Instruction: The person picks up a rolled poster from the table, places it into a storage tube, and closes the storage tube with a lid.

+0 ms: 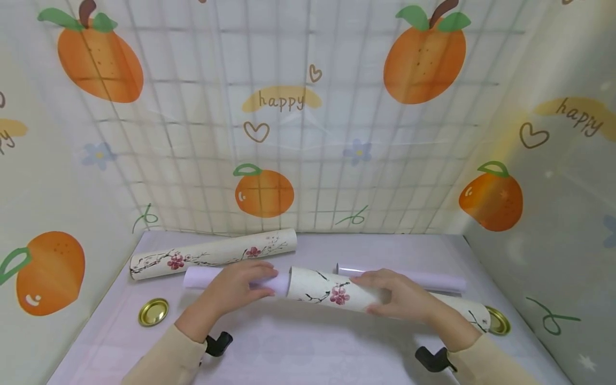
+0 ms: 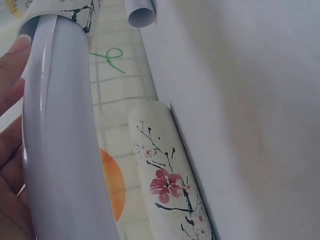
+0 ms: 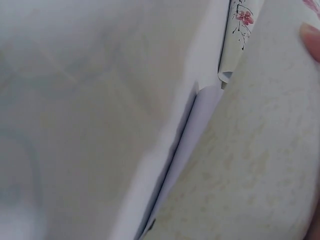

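Note:
My left hand [image 1: 236, 286] grips a lavender rolled sheet [image 1: 199, 278], thumb and fingers around it. In the left wrist view the roll [image 2: 70, 125] has its far end inside the mouth of a white tube [image 2: 75, 12] printed with dark branches. The right hand [image 1: 397, 294] holds that white cardboard tube [image 1: 313, 283] with its pink blossom print, curled over the middle. Only its pale side [image 3: 250, 165] and a fingertip [image 3: 311, 40] show in the right wrist view. How deep the roll sits in the tube is hidden.
Behind the left hand lies a second blossom-printed tube [image 1: 212, 254]. Another lavender roll [image 1: 428, 280] lies behind the right hand. One gold round lid [image 1: 154, 312] is at the left; another [image 1: 500, 321] is by the held tube's right end. Fruit-printed curtains [image 1: 337, 176] surround the table [image 1: 308, 347].

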`<state>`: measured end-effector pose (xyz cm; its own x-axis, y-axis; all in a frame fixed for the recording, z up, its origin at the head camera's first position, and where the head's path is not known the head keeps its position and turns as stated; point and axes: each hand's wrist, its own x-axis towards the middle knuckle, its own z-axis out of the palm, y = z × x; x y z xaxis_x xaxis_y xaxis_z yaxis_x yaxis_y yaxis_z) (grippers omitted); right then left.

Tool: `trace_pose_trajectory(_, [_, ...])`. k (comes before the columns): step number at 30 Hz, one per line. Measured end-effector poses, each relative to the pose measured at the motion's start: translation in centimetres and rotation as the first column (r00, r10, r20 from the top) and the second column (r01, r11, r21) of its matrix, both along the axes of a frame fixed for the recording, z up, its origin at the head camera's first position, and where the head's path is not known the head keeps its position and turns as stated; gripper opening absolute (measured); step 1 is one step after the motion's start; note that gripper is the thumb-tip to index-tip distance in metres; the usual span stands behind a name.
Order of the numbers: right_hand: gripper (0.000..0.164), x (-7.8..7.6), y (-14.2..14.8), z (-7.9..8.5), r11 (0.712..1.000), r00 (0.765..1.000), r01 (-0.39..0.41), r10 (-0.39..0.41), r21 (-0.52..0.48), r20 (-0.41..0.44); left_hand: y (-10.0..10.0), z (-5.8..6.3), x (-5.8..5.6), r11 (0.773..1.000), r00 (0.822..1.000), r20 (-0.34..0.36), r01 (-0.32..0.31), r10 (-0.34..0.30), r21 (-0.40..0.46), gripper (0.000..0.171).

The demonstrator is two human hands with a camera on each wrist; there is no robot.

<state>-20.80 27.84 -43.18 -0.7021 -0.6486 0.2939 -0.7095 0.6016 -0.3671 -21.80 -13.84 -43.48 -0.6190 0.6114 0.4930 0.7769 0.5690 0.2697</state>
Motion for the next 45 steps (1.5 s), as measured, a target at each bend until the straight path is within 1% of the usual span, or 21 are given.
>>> trace_pose_trajectory(3, [0.069,0.0,0.1,-0.1,1.0,1.0,0.009,-0.009,-0.006,0.006,-0.2,0.4,0.1,1.0,1.0,-0.003,-0.009,0.009,0.018,0.041])
trace_pose_trajectory(7, [0.07,0.0,0.1,-0.1,1.0,1.0,0.013,-0.013,-0.007,-0.001,-1.2,0.8,0.3,0.998,0.998,0.009,-0.055,0.055,0.03,0.042])
trace_pose_trajectory(9, [0.07,0.0,0.2,-0.1,1.0,1.0,0.013,-0.013,-0.006,-0.003,-2.2,0.9,0.4,0.996,0.996,0.019,-0.083,0.083,0.042,0.042])
trace_pose_trajectory(12, [0.07,0.1,0.4,-0.1,1.0,1.0,0.023,-0.023,-0.01,0.0,-4.1,0.8,0.6,0.989,0.992,0.044,-0.126,0.122,0.083,0.041])
trace_pose_trajectory(15, [0.069,0.1,0.7,0.0,0.999,0.999,0.036,-0.036,-0.013,0.013,-6.0,0.7,0.8,0.977,0.983,0.085,-0.172,0.162,0.125,0.041])
trace_pose_trajectory(19, [0.068,0.3,0.8,0.2,0.999,0.998,0.049,-0.048,-0.012,0.049,-8.0,0.5,1.0,0.957,0.966,0.146,-0.238,0.214,0.168,0.042])
trace_pose_trajectory(22, [0.066,0.4,0.9,0.2,0.998,0.996,0.055,-0.055,-0.009,0.074,-9.3,0.1,1.0,0.941,0.95,0.204,-0.277,0.237,0.195,0.043])
trace_pose_trajectory(24, [0.066,0.5,0.9,0.3,0.998,0.994,0.061,-0.06,-0.009,0.086,-9.9,-0.2,0.9,0.931,0.938,0.255,-0.294,0.236,0.219,0.044])
trace_pose_trajectory(29, [0.065,0.5,0.9,0.4,0.998,0.993,0.067,-0.067,0.002,0.098,-11.0,-0.7,1.0,0.9,0.892,0.404,-0.333,0.204,0.282,0.044])
trace_pose_trajectory(30, [0.065,0.6,0.9,0.4,0.998,0.993,0.065,-0.065,0.005,0.096,-11.1,-0.9,1.0,0.894,0.883,0.426,-0.341,0.197,0.292,0.044])
trace_pose_trajectory(31, [0.065,0.6,0.9,0.5,0.998,0.993,0.064,-0.065,0.009,0.098,-11.2,-1.0,1.0,0.89,0.878,0.439,-0.344,0.192,0.3,0.043])
trace_pose_trajectory(33, [0.065,0.7,0.9,0.5,0.998,0.993,0.065,-0.066,0.011,0.1,-11.3,-1.2,1.0,0.886,0.872,0.452,-0.35,0.19,0.303,0.043])
trace_pose_trajectory(36, [0.065,0.7,1.0,0.4,0.998,0.994,0.064,-0.065,0.016,0.092,-11.2,-1.4,1.0,0.888,0.875,0.442,-0.352,0.199,0.297,0.042])
trace_pose_trajectory(38, [0.064,0.7,1.1,0.3,0.998,0.994,0.061,-0.062,0.013,0.089,-10.9,-1.4,1.1,0.891,0.883,0.426,-0.343,0.197,0.298,0.041])
trace_pose_trajectory(41, [0.064,0.8,1.1,0.3,0.999,0.996,0.044,-0.044,0.001,0.079,-10.3,-1.4,1.1,0.903,0.901,0.395,-0.31,0.179,0.298,0.04])
trace_pose_trajectory(45, [0.065,0.9,0.8,0.5,1.0,0.999,0.009,-0.008,-0.013,0.046,-9.2,-1.3,1.2,0.917,0.915,0.375,-0.271,0.15,0.293,0.041])
